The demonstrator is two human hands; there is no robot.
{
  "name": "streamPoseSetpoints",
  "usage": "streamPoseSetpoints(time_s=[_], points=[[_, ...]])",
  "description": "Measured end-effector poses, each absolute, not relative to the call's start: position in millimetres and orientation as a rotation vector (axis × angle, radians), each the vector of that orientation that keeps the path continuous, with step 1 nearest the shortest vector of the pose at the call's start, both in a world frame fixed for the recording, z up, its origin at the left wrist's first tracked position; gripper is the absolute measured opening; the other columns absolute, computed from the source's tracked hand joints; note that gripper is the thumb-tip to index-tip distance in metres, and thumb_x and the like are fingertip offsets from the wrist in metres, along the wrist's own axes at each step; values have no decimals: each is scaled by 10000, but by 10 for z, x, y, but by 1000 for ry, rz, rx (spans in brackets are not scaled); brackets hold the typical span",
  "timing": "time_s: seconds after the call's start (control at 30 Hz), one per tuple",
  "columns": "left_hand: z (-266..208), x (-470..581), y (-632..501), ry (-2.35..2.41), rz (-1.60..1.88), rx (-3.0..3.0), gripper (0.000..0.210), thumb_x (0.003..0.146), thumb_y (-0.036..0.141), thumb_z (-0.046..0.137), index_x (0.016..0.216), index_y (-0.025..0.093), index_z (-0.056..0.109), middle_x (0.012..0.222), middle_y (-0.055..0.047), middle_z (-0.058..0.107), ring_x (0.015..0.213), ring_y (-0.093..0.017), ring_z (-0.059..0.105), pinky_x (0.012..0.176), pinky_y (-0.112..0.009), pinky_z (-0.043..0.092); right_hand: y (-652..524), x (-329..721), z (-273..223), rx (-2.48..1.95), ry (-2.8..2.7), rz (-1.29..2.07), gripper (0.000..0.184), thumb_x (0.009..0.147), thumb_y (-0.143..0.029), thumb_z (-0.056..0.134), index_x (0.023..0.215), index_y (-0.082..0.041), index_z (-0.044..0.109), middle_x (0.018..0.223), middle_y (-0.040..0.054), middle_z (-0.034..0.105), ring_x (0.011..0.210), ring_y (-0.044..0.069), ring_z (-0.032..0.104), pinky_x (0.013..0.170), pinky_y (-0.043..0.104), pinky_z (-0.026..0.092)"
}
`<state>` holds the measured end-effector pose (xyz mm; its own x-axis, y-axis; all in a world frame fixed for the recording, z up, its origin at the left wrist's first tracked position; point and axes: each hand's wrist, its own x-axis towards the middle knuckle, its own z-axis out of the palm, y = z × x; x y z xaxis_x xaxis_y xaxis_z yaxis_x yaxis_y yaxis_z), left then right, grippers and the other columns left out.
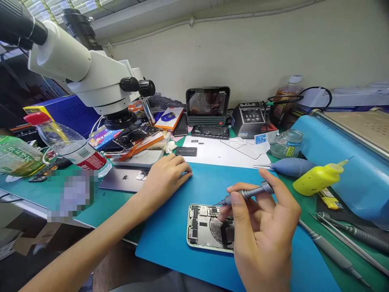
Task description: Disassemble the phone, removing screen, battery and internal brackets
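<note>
My right hand (266, 231) grips a grey precision screwdriver (247, 194) with thumb and fingers, the index fingertip by its end cap. The slim tip points down and left at the upper edge of an opened phone (206, 233). The phone lies on a blue mat (170, 243), its inner boards and a round coil area showing; its right end is hidden behind my right hand. My left hand (170, 174) rests palm down at the mat's upper left, fingers loosely bent, with nothing visible in it. Beside it lies a grey laptop-like panel (118, 178).
A microscope (88, 77) looms over the left side, near a plastic bottle (73, 146). Behind the mat, a flat black battery (186, 151) lies on white paper (209, 156). On the right are a blue air blower (293, 167), a yellow dispenser bottle (317, 180) and tweezers (355, 247).
</note>
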<state>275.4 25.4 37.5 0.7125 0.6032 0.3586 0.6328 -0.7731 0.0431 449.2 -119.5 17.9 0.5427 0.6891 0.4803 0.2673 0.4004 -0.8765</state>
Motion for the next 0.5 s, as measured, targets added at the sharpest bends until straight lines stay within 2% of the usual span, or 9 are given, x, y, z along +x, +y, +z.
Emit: streamPoseSetpoints(time_s=[0.4, 0.5], points=[[331, 2923, 484, -1019, -633, -2849, 41, 1002, 198, 854, 965, 184, 844, 976, -57, 795, 961, -276, 674, 807, -380, 497, -1213, 4506, 159, -1190, -1024, 311, 525, 1098, -233, 664, 1576, -341, 476, 1065, 51, 742, 740, 177, 789, 583, 286, 696], [417, 2861, 499, -1058, -713, -2873, 50, 1023, 195, 832, 973, 194, 834, 1017, -46, 799, 991, -262, 684, 851, -373, 510, -1211, 4493, 180, -1187, -1019, 319, 516, 1100, -228, 660, 1567, -343, 475, 1066, 47, 741, 705, 163, 772, 564, 275, 687]])
